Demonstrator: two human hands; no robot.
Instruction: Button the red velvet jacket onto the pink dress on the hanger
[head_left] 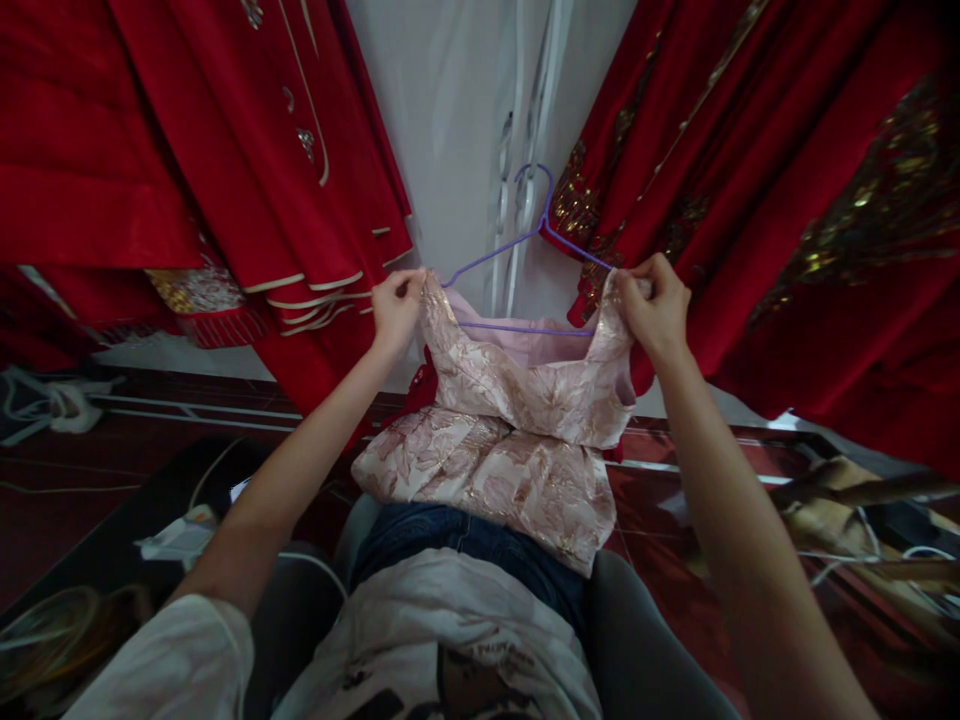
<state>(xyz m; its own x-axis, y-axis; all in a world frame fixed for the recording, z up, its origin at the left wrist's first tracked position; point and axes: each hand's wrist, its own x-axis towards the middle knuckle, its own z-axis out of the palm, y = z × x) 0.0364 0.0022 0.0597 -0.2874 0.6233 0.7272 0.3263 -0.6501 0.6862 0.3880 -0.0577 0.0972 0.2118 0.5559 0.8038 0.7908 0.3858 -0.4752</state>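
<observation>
A pale pink dress (536, 400) with a shiny floral brocade pattern hangs on a thin purple hanger (491, 255), its skirt part draped over my lap. My left hand (397, 305) is closed, pinching the dress at its left shoulder strap. On the other side my right hand (656, 305) pinches the right shoulder strap, where the hanger's arm runs into the cloth. The hanger's hook points up and away from me. Inside the neckline the plain pink lining and the hanger's lower bar show.
Red garments with gold trim (300, 200) hang at the left, and red garments with gold sequins (840, 220) at the right. Between them stands a white cabinet (442, 120) with handles. A black surface (187, 480) with small items lies at my left; cluttered items (870, 520) sit at lower right.
</observation>
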